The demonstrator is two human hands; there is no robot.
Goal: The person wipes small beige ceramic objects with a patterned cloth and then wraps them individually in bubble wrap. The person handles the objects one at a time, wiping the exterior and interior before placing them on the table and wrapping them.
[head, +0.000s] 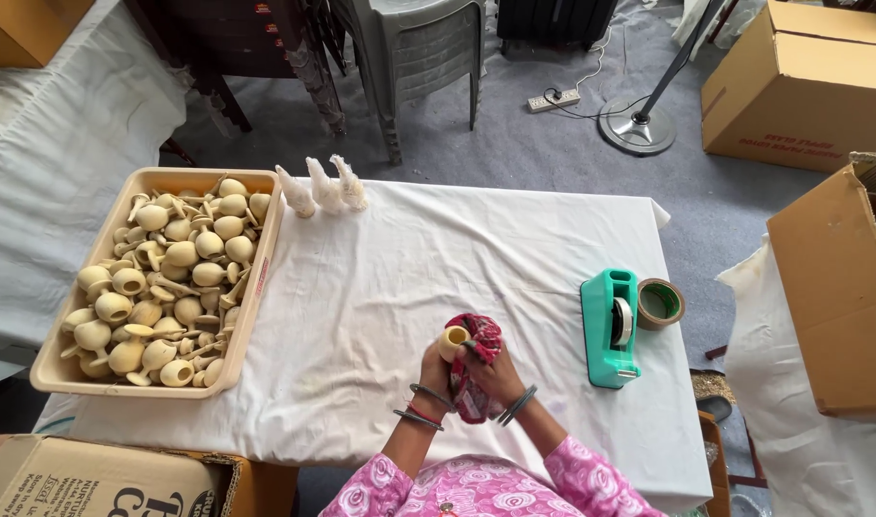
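Both hands meet near the bench's front edge, at about six o'clock on the white cloth. The left hand (436, 367) is closed around a small cream clay pot (452, 341), its open mouth turned up and to the left. The right hand (495, 375) grips a red patterned rag (480, 356) bunched against the pot's side, the rag's tail hanging down between the wrists.

Judging by what lies about, little is finished: three pieces wrapped in clear film (323, 188) stand in a row at eleven o'clock on the bench (457, 239), just beside the tray's far corner, while the beige plastic tray (256, 287) at nine o'clock is heaped with bare pots and stemmed pieces, so most of the pile looks untouched.

At three o'clock sits a teal tape dispenser (611, 328), with a loose roll of brown tape (660, 303) touching its right side. The cloth between the hands and these is bare. Cardboard boxes (835, 278) stand off the bench at right and lower left, and grey stacked chairs (423, 57) at twelve o'clock beyond.
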